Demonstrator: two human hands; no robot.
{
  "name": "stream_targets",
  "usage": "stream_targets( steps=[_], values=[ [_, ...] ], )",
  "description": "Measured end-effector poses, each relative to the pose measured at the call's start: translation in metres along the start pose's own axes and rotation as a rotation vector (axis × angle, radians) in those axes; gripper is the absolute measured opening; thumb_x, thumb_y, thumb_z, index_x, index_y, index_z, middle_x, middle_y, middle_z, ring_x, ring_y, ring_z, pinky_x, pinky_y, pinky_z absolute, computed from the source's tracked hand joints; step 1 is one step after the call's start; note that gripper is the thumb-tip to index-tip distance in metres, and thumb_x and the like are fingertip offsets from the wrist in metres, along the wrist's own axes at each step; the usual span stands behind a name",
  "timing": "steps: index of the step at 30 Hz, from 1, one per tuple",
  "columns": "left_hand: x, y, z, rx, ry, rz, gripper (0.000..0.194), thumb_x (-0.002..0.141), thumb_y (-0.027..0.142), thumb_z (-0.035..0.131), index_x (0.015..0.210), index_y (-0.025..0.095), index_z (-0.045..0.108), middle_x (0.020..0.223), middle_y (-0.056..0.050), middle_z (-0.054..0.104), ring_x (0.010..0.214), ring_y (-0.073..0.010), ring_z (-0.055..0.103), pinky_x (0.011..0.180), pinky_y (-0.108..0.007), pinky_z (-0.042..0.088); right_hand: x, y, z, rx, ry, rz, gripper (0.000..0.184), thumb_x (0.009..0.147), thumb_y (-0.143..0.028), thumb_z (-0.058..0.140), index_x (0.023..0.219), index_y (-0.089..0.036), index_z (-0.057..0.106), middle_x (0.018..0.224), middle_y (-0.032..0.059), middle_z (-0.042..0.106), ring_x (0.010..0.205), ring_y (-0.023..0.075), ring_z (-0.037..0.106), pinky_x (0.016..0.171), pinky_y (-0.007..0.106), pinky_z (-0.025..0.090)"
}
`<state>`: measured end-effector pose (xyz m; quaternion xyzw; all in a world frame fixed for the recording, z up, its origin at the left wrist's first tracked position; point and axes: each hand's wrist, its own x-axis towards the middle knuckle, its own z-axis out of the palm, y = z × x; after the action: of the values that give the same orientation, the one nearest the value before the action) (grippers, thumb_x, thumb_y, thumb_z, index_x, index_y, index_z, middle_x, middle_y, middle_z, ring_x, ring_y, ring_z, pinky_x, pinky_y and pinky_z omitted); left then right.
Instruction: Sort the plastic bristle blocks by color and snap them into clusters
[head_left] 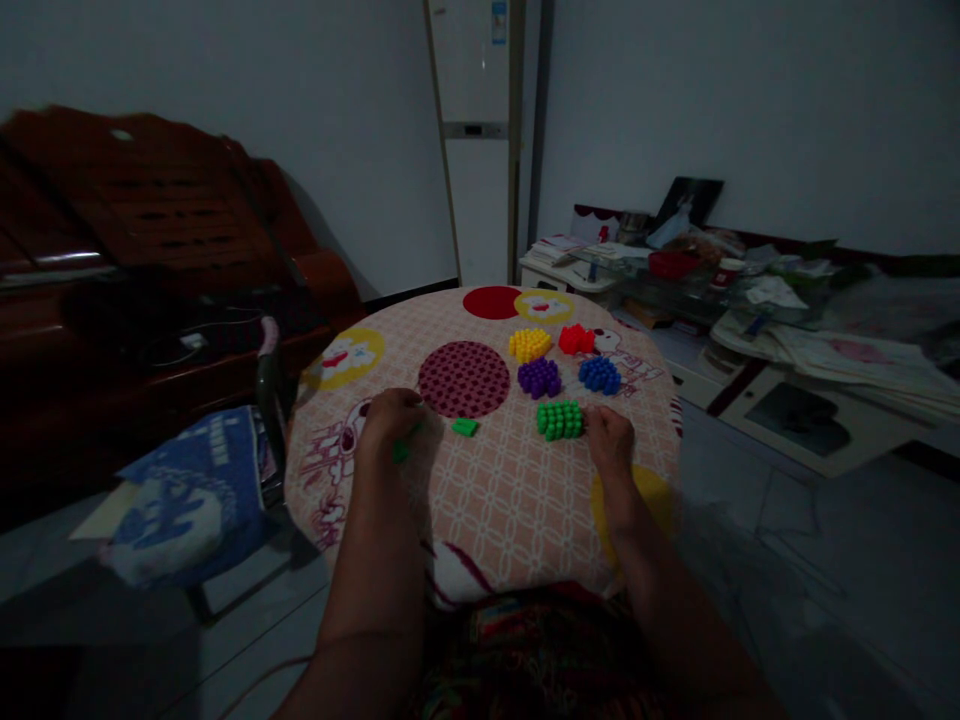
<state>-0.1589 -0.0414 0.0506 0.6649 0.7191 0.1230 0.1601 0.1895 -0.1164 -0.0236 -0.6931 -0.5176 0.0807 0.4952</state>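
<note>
My left hand (394, 412) is over the left part of the table, fingers curled; what they hold, if anything, is hidden. Just beneath it lies a green piece (401, 451), partly covered by the hand. To its right, a small flat green piece (465, 427) rests on the cloth. My right hand (610, 436) sits at the right end of a block of green knobbed pieces (559, 420), its fingers drawn together against that end. Behind the block are similar groups in purple (539, 378), blue (599, 376), yellow (529, 345) and red (577, 339).
A patterned cloth covers the round table (510, 500). At left stand a wooden sofa (165, 210) and a chair with a blue cloth (202, 490). On the right, a low cabinet (810, 410) carries papers, bags and a red bowl (670, 264). A tall white unit (480, 200) stands behind.
</note>
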Motion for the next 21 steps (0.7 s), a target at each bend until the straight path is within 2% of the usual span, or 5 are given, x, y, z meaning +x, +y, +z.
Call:
stream_targets(
  steps=[6,10,14,18,21],
  values=[
    [-0.006,0.032,0.009,0.06,-0.049,0.199,0.025,0.074,0.013,0.059,0.089,0.018,0.079,0.086,-0.003,0.077,0.084,-0.0198,0.069,0.072,-0.024,0.048,-0.001,0.0,-0.001,0.024,-0.006,-0.013,0.042,0.092,-0.046,0.041,0.071,-0.019,0.065,0.066,0.0039,0.065,0.062,0.0171,0.053,0.063,0.027,0.039],
    [-0.009,0.036,0.005,0.13,-0.046,0.172,0.024,0.072,0.012,0.062,0.088,0.02,0.079,0.088,-0.005,0.077,0.085,-0.0226,0.069,0.072,-0.027,0.049,-0.001,-0.001,-0.001,0.035,0.003,-0.014,0.041,0.091,-0.046,0.042,0.069,-0.019,0.064,0.064,0.0029,0.064,0.061,0.0165,0.052,0.062,0.027,0.039],
    [-0.013,0.043,0.003,-0.038,0.052,0.19,0.022,0.076,0.017,0.066,0.094,0.018,0.078,0.091,-0.005,0.077,0.085,-0.0212,0.069,0.075,-0.028,0.049,-0.001,-0.001,0.0,0.036,0.003,-0.02,0.041,0.091,-0.046,0.042,0.068,-0.019,0.063,0.065,0.003,0.064,0.061,0.0163,0.052,0.064,0.027,0.04],
    [-0.027,0.08,0.018,-0.337,0.034,0.43,0.019,0.079,0.019,0.067,0.096,0.015,0.075,0.081,-0.003,0.075,0.075,-0.016,0.067,0.071,-0.025,0.048,0.0,-0.001,-0.001,0.037,-0.001,-0.008,0.041,0.091,-0.046,0.042,0.067,-0.02,0.062,0.063,0.0028,0.063,0.061,0.0164,0.051,0.062,0.027,0.039],
    [-0.045,0.117,0.039,-0.387,0.036,0.659,0.015,0.08,0.019,0.067,0.093,0.016,0.074,0.082,-0.002,0.073,0.074,-0.0143,0.065,0.072,-0.025,0.048,0.0,-0.002,-0.001,0.044,-0.008,-0.002,0.04,0.09,-0.045,0.041,0.066,-0.02,0.061,0.06,0.0019,0.06,0.061,0.0163,0.049,0.059,0.026,0.037]
  ],
)
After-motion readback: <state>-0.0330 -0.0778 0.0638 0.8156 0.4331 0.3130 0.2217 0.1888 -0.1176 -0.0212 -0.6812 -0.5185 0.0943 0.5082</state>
